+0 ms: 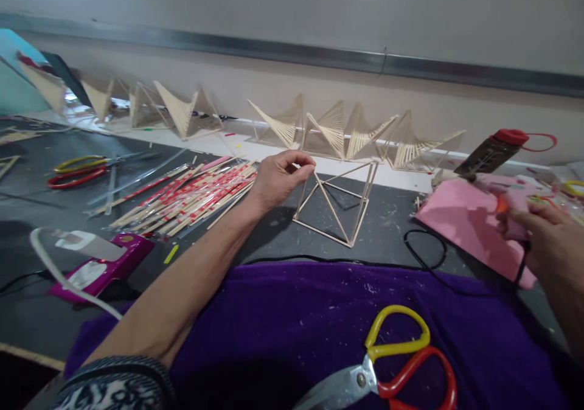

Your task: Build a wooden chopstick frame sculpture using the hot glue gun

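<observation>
My left hand (285,179) pinches the top corner of a small frame of thin wooden sticks (335,206), which stands on the dark table. At the far right my right hand (542,227) is wrapped round a pink glue gun (515,200), held above a pink sheet (465,221). A black cord (426,267) runs along the table near it. Left of the frame lies a pile of wooden sticks with red-marked wrappers (191,197).
Finished-looking stick models (328,133) line the wall. Scissors (374,367) lie on a purple cloth (274,325) in front, another pair of scissors (86,170) at left. A magenta power strip (109,270) with a white plug and a dark bottle (490,151) with red cap flank the work.
</observation>
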`<action>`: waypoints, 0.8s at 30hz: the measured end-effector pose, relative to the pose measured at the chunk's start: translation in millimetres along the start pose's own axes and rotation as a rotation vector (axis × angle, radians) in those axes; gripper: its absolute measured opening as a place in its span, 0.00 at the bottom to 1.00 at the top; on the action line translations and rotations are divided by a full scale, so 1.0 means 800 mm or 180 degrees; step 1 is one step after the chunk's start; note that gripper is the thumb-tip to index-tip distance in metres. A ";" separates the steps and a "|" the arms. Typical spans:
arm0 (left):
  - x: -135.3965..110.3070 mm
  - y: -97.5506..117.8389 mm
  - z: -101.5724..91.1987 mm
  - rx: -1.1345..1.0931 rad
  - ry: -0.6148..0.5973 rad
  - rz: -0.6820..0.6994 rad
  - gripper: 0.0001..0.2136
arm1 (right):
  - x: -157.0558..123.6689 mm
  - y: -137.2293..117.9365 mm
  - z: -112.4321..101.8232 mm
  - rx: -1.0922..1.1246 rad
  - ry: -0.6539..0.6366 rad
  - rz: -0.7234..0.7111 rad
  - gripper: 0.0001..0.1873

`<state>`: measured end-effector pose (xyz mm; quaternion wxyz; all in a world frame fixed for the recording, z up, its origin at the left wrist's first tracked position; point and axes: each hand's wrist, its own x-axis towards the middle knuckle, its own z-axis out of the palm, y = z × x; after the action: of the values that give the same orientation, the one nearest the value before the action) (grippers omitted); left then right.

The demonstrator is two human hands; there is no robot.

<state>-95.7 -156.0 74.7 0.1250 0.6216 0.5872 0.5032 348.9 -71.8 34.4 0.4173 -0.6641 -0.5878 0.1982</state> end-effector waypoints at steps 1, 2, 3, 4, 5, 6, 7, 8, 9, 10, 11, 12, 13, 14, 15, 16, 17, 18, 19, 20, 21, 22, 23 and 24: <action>0.000 0.000 0.000 0.0002 -0.0022 -0.0003 0.10 | -0.004 -0.010 0.000 0.0418 0.0057 0.0053 0.07; 0.001 0.000 0.000 0.0006 -0.0033 -0.0015 0.10 | -0.008 -0.019 0.001 0.0928 0.0091 0.0082 0.06; 0.001 -0.001 -0.001 0.0021 -0.0024 -0.0034 0.10 | -0.010 -0.027 0.001 0.1343 0.0076 0.0127 0.07; 0.001 -0.001 -0.001 0.0055 -0.0038 -0.0066 0.10 | -0.012 -0.033 0.001 0.1566 0.0092 0.0194 0.08; 0.002 -0.001 -0.002 0.0079 0.0020 -0.0082 0.10 | -0.013 -0.037 0.001 0.1738 -0.0118 0.0257 0.09; 0.003 -0.002 -0.002 0.0099 0.0005 -0.0103 0.10 | -0.014 -0.040 0.002 0.1832 -0.0332 0.0287 0.09; 0.004 -0.002 -0.002 0.0104 0.0019 -0.0106 0.10 | -0.014 -0.042 0.002 0.1901 -0.0534 0.0316 0.08; 0.005 -0.003 -0.003 0.0118 0.0032 -0.0121 0.10 | -0.015 -0.044 0.002 0.1985 -0.0567 0.0342 0.07; 0.005 -0.004 -0.003 0.0125 0.0045 -0.0134 0.10 | -0.015 -0.045 0.002 0.2080 -0.0582 0.0380 0.07; 0.006 -0.005 -0.003 0.0116 0.0049 -0.0144 0.10 | -0.015 -0.046 0.002 0.2175 -0.0600 0.0416 0.06; 0.006 -0.006 -0.003 0.0105 0.0048 -0.0152 0.10 | -0.016 -0.047 0.002 0.2265 -0.0623 0.0457 0.07; 0.006 -0.008 -0.003 0.0091 0.0042 -0.0158 0.10 | -0.017 -0.048 0.002 0.2349 -0.0654 0.0483 0.09; 0.007 -0.009 -0.003 0.0081 0.0032 -0.0158 0.10 | -0.017 -0.049 0.003 0.2424 -0.0682 0.0486 0.09; 0.007 -0.010 -0.003 0.0078 0.0021 -0.0154 0.10 | -0.018 -0.050 0.003 0.2488 -0.0712 0.0472 0.10; 0.007 -0.011 -0.003 0.0078 0.0017 -0.0150 0.10 | -0.018 -0.051 0.004 0.2546 -0.0745 0.0448 0.10; 0.007 -0.012 -0.003 0.0080 0.0018 -0.0145 0.10 | -0.019 -0.052 0.004 0.2604 -0.0799 0.0410 0.11; 0.007 -0.013 -0.004 0.0086 0.0029 -0.0143 0.10 | -0.021 -0.054 0.003 0.2663 -0.0876 0.0356 0.11; 0.007 -0.012 -0.004 0.0095 0.0038 -0.0151 0.10 | -0.024 -0.057 0.003 0.2708 -0.0990 0.0294 0.11; 0.007 -0.011 -0.004 0.0106 0.0049 -0.0159 0.11 | -0.028 -0.061 0.003 0.2736 -0.1123 0.0229 0.11; 0.006 -0.010 -0.004 0.0117 0.0056 -0.0164 0.11 | -0.034 -0.067 0.002 0.2748 -0.1228 0.0147 0.12; 0.006 -0.008 -0.004 0.0131 0.0048 -0.0171 0.12 | -0.041 -0.073 0.002 0.2740 -0.1307 0.0059 0.13; 0.005 -0.006 -0.003 0.0132 0.0053 -0.0151 0.12 | -0.048 -0.080 0.002 0.2711 -0.1354 -0.0025 0.14; 0.005 -0.005 -0.003 0.0118 0.0049 -0.0138 0.12 | -0.057 -0.089 0.003 0.2660 -0.1378 -0.0088 0.15; 0.004 -0.004 -0.003 0.0105 0.0035 -0.0136 0.11 | -0.065 -0.098 0.004 0.2616 -0.1378 -0.0128 0.16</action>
<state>-99.9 -153.1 74.9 0.1222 0.6082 0.6091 0.4941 286.1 -123.1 82.0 0.5172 -0.3755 -0.5469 0.5407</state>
